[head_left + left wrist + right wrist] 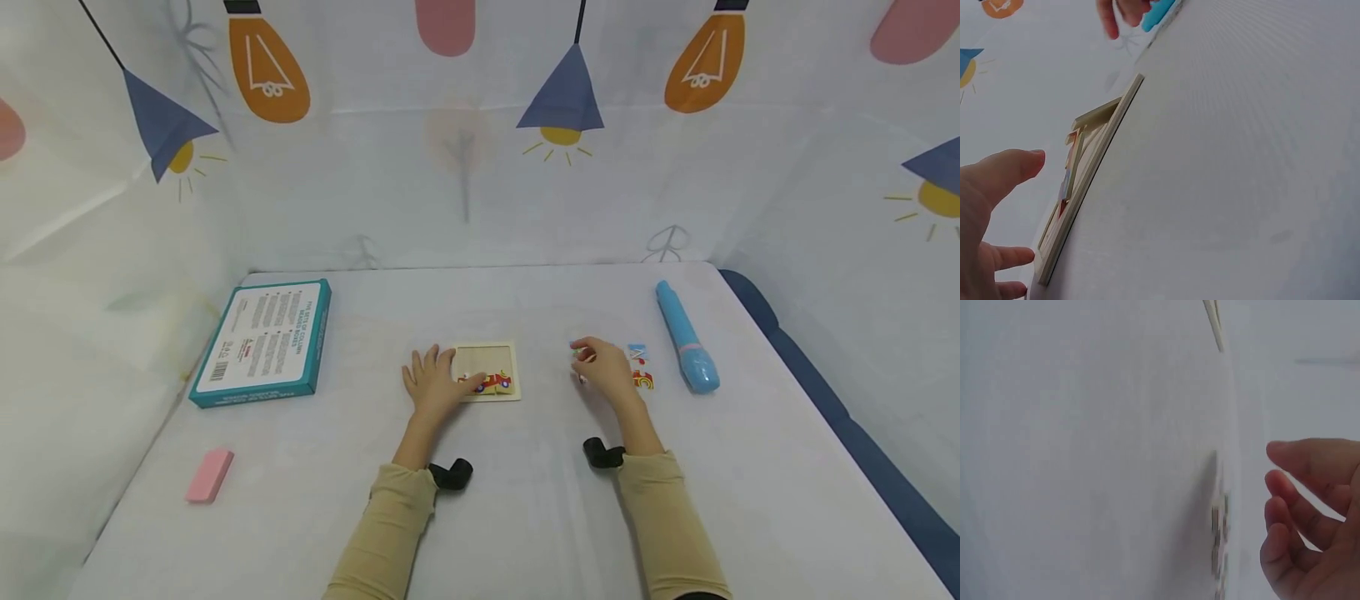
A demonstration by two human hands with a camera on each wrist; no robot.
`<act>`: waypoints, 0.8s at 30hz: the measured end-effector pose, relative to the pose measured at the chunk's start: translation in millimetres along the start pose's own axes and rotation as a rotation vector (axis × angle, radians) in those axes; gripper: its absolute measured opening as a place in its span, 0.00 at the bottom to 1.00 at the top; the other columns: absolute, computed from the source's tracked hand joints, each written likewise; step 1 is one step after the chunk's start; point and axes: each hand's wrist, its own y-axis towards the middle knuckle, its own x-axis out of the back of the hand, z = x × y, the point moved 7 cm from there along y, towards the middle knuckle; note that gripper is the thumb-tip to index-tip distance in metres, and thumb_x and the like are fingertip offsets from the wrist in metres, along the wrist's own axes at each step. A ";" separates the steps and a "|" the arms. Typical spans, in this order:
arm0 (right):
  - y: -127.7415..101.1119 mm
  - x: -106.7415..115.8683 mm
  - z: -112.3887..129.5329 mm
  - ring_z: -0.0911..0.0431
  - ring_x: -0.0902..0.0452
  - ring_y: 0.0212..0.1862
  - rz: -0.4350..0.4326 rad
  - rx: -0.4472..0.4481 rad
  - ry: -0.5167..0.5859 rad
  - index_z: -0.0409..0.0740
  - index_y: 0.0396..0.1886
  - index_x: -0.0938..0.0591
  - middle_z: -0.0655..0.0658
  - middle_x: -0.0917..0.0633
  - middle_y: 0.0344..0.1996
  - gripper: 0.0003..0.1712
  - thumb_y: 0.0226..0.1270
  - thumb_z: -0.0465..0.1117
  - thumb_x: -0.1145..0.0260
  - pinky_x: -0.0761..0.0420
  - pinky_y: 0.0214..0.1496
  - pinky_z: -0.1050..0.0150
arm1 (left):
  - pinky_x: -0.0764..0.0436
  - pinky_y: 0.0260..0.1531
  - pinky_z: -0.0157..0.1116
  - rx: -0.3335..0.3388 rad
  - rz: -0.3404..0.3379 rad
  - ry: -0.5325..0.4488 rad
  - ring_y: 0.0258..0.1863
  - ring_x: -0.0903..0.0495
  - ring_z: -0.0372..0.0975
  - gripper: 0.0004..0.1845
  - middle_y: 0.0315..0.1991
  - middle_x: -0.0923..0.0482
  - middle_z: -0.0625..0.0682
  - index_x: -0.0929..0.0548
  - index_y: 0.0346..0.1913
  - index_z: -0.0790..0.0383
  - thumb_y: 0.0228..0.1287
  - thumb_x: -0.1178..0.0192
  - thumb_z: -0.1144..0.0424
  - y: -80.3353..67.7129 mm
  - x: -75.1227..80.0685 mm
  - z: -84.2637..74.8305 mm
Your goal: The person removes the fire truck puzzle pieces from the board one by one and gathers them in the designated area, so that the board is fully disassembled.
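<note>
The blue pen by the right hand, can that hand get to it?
Probably yes. The blue pen lies on the table just beyond the right hand, with only small loose puzzle pieces lying flat between them, nothing tall blocking it.

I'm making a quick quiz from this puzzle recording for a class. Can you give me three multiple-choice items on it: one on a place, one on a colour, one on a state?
1. Where does the teal box lie, seen from the person?
A. left of the puzzle tray
B. right of the blue pen
C. on the puzzle tray

2. What colour is the small block near the table's left front edge?
A. green
B. pink
C. black

3. How is the left hand?
A. closed in a fist
B. lifted high above the table
C. spread flat, fingers on the wooden puzzle tray

Answers: 1 A, the head view shows the box far left of the tray. 2 B, the block is plainly pink. 3 C, its fingers lie straight over the tray's left edge.
</note>
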 end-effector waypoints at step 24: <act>3.0 -79.4 73.8 0.54 0.27 0.36 0.302 0.224 0.064 0.42 0.40 0.22 0.43 0.21 0.34 0.14 0.52 0.34 0.32 0.27 0.37 0.64 | 0.61 0.67 0.60 -0.024 -0.028 0.100 0.72 0.60 0.57 0.46 0.70 0.46 0.58 0.34 0.64 0.56 0.42 0.34 0.37 1.1 -8.2 0.6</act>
